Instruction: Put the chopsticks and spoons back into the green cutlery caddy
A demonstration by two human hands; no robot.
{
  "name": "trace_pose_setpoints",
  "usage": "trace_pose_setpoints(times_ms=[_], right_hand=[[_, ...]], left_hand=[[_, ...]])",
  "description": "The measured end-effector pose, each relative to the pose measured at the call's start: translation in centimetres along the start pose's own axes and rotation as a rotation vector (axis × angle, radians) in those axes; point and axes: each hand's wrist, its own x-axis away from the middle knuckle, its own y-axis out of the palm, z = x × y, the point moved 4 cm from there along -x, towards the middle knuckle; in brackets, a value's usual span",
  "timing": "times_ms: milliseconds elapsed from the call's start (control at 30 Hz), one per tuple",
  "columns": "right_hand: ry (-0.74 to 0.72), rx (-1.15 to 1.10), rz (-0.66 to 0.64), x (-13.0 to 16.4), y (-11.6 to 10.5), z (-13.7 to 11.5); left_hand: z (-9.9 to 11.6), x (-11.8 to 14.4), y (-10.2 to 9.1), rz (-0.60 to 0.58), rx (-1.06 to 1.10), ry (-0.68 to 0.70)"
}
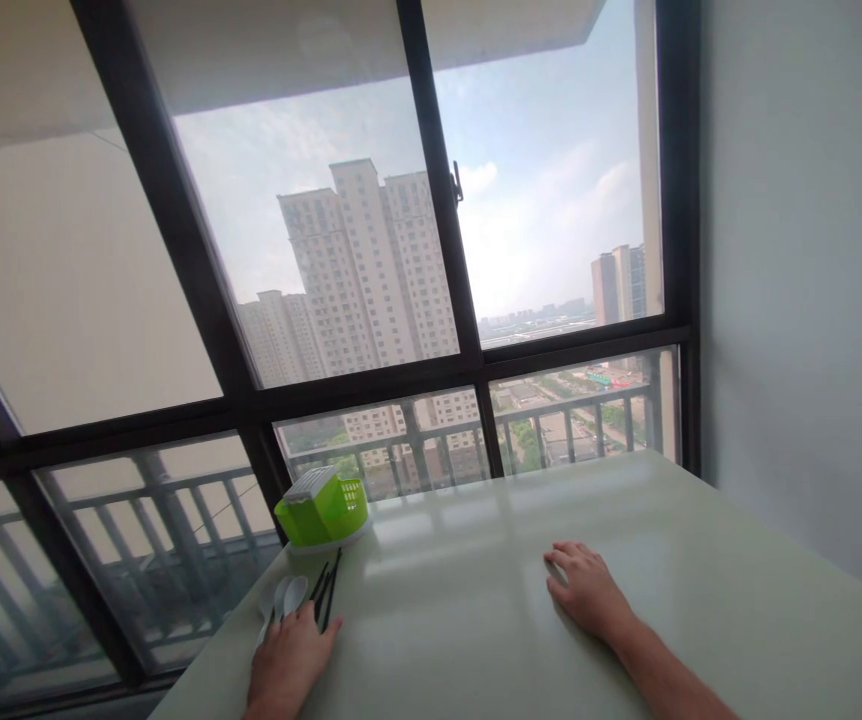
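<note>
My left hand rests at the near left of the table, its thumb spread out to the right. Its fingertips lie at the handles of several white spoons and beside dark chopsticks; it covers their lower ends, and I cannot tell whether it touches them. My right hand lies palm down on the bare tabletop, fingers loosely apart, with nothing in it. Beyond the spoons stands a green plastic utensil holder with a white base and a pale grey slatted part on top.
The pale, glossy table reaches to a large dark-framed window. A plain wall runs along the right side. Outside the glass are a railing and tall buildings.
</note>
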Motion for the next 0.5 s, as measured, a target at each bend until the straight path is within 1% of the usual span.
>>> trace_pose_setpoints(times_ms=[233, 400, 500], right_hand=[[-0.002, -0.011, -0.007, 0.0, 0.2, 0.1], [0.002, -0.004, -0.016, 0.0, 0.2, 0.1], [0.000, -0.007, -0.019, -0.1, 0.2, 0.1]], left_hand=[[0.3, -1.4, 0.4, -0.056, -0.048, -0.012], [1.1, -2.7, 1.1, -0.122, -0.001, -0.008], [2.1, -3.5, 1.5, -0.168, 0.057, 0.034]])
